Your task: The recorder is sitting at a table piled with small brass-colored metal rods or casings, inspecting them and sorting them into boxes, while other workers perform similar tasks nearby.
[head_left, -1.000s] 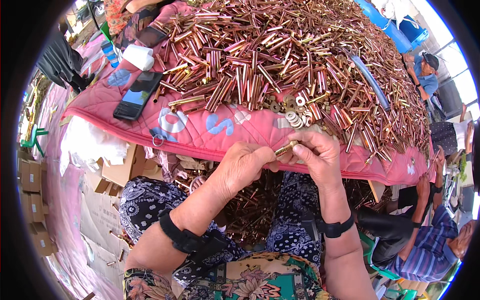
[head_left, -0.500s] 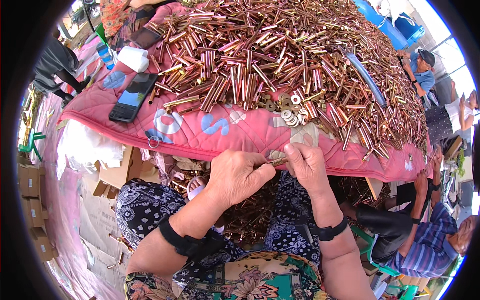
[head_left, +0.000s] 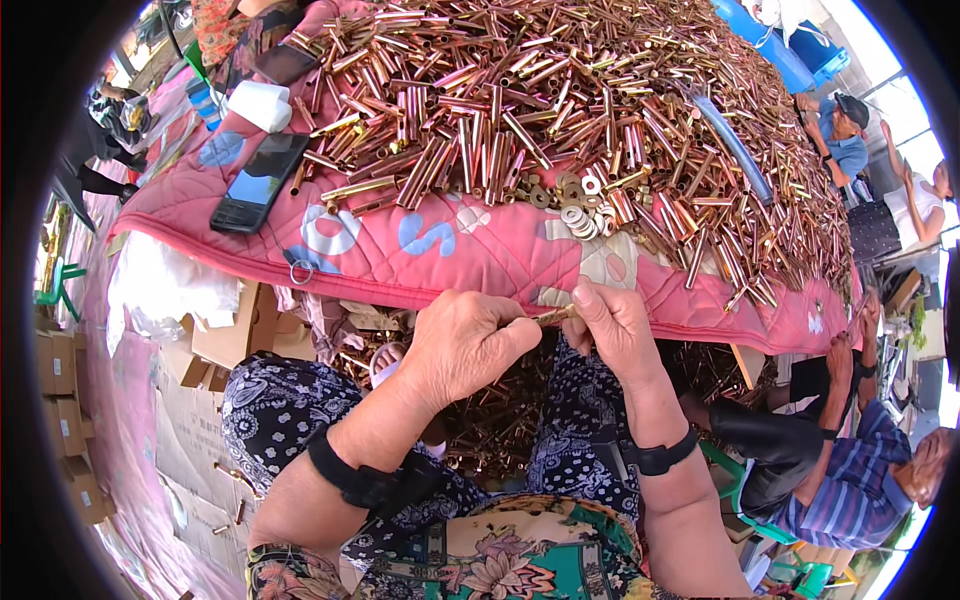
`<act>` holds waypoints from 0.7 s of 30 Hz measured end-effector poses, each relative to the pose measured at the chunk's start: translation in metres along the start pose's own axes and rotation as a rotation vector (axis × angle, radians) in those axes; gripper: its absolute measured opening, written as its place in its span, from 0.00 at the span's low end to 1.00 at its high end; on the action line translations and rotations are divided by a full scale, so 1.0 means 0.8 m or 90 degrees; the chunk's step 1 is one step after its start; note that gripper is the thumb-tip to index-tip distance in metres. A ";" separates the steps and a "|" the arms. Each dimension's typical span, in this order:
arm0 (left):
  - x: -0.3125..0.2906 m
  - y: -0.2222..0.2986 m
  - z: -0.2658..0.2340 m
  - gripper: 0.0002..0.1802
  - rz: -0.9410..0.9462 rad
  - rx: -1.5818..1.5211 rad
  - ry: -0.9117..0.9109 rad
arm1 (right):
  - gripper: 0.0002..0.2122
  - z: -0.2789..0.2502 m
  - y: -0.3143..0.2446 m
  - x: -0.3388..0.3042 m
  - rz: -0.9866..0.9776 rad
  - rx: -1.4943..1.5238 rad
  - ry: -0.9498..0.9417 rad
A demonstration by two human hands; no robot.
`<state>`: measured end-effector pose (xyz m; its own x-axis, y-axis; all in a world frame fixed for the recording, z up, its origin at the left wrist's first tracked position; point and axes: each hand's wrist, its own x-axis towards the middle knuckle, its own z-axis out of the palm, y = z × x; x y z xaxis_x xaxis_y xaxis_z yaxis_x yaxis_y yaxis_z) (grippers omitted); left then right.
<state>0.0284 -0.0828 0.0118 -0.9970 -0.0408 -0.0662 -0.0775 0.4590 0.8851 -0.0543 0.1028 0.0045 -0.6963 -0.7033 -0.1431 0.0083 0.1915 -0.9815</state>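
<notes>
A pink quilt (head_left: 380, 262) spreads across the scene, its near edge running just beyond the hands, and on it lies a broad heap of coppery metal tubes (head_left: 600, 110), tumbled in all directions. At the right sits a person in a striped shirt (head_left: 845, 480), legs toward the quilt's near edge. Brown boxes (head_left: 60, 420) stand stacked at the far left, and crumpled white plastic (head_left: 165, 285) hangs below the quilt's left corner. A bluish hose (head_left: 735, 150) lies on the right part of the heap. The left hand (head_left: 465, 345) is curled, thumb and forefinger pinching one end of a slim brass-coloured piece (head_left: 555, 316); the right hand (head_left: 615, 330) grips its other end between thumb and fingers. The piece spans the short gap between them, just in front of the quilt's edge, mostly covered by the fingers. A dark phone (head_left: 260, 185) lies on the quilt left of the tubes. Smallest are the washers (head_left: 580, 220), clustered at the heap's near edge, beyond the right hand.
</notes>
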 end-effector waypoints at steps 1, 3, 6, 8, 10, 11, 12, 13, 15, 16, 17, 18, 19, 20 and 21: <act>0.001 0.000 -0.001 0.14 -0.011 -0.009 -0.001 | 0.12 0.012 -0.005 0.002 0.001 0.001 -0.001; 0.001 0.001 -0.001 0.14 -0.020 -0.021 -0.002 | 0.13 0.037 -0.012 0.006 -0.130 0.128 0.207; 0.001 0.001 -0.001 0.13 -0.017 0.008 -0.023 | 0.08 -0.005 0.008 -0.004 -0.022 -0.093 -0.049; 0.001 -0.002 0.001 0.13 -0.035 -0.017 -0.018 | 0.08 0.008 0.006 -0.001 -0.071 -0.015 0.005; 0.002 -0.005 -0.003 0.13 -0.032 -0.007 -0.019 | 0.08 0.015 0.004 -0.001 -0.121 0.065 0.054; 0.001 -0.005 -0.003 0.13 -0.034 0.002 -0.020 | 0.08 0.016 0.004 -0.002 -0.100 0.036 0.049; 0.000 -0.004 -0.002 0.13 -0.032 0.002 -0.018 | 0.10 0.016 0.003 -0.002 -0.080 0.007 0.045; -0.002 -0.003 -0.001 0.13 -0.011 0.018 -0.010 | 0.13 0.016 0.002 -0.002 -0.059 -0.022 0.044; -0.005 0.000 0.000 0.13 0.013 0.033 -0.002 | 0.10 0.006 0.001 0.005 0.017 0.017 0.034; -0.005 0.003 0.002 0.14 0.021 0.113 0.023 | 0.11 -0.008 0.003 0.018 -0.113 -0.137 0.147; -0.005 0.007 0.002 0.14 0.029 0.193 0.052 | 0.11 -0.022 -0.001 0.031 -0.246 -0.291 0.257; -0.003 0.006 0.003 0.14 0.031 0.193 0.055 | 0.07 -0.039 -0.010 0.041 -0.218 -0.346 0.305; -0.001 -0.003 0.005 0.15 0.151 0.228 0.110 | 0.05 -0.052 -0.013 0.054 -0.191 -0.393 0.349; 0.003 -0.006 0.006 0.15 0.282 0.255 0.163 | 0.05 -0.066 -0.014 0.066 -0.195 -0.396 0.353; 0.005 -0.004 0.006 0.15 0.288 0.255 0.165 | 0.07 -0.081 -0.007 0.080 -0.258 -0.576 0.373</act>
<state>0.0250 -0.0805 0.0067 -0.9016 0.0440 0.4304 0.3032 0.7740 0.5559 -0.1450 0.1010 0.0094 -0.7586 -0.4443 0.4766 -0.6455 0.6121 -0.4568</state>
